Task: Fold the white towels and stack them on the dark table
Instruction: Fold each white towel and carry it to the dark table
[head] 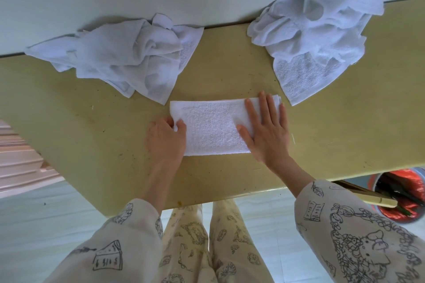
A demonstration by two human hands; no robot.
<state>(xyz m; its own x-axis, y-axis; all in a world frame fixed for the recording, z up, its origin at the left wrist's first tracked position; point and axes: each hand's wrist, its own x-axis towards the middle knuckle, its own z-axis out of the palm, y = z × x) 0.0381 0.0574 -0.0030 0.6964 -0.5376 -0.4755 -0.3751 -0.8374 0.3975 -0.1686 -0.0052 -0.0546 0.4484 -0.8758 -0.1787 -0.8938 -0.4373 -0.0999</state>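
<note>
towel in hand: white terry towel folded into a long rectangle (213, 127), lying flat at table centre, long axis 9-to-3
left hand: left hand (166, 136) at 9 o'clock end of that rectangle, thumb and fingers pinching the short edge, corner lifted slightly
right hand: right hand (264, 127) at 3 o'clock end, fingers straight and spread, palm pressing flat on the cloth, gripping nothing
table: olive-yellow flat tabletop (230, 71), far edge against pale wall at 12
unfolded pile A: crumpled heap of white towels (122, 57) at 10 o'clock of the rectangle, just beside its far-left corner, not touching as far as can be told
unfolded pile B: taller rumpled heap of white towels (315, 34) at 2 o'clock, one flat corner reaching near right fingertips
stack: no finished stack visible
step judged: likely next half-fold, 9 o'clock end carried over to 3 o'clock end
doing it well: keep right palm anchoring; lift pinched edge low, carry across, match corners and long edges before dropping; then smooth from the fold outward to push out air and wrinkles; avoid dragging the base layer
risk: layers at 3 o'clock end look slightly offset, could skew the fold
other: red-lined bin (400, 193) under table at 4 o'clock
</note>
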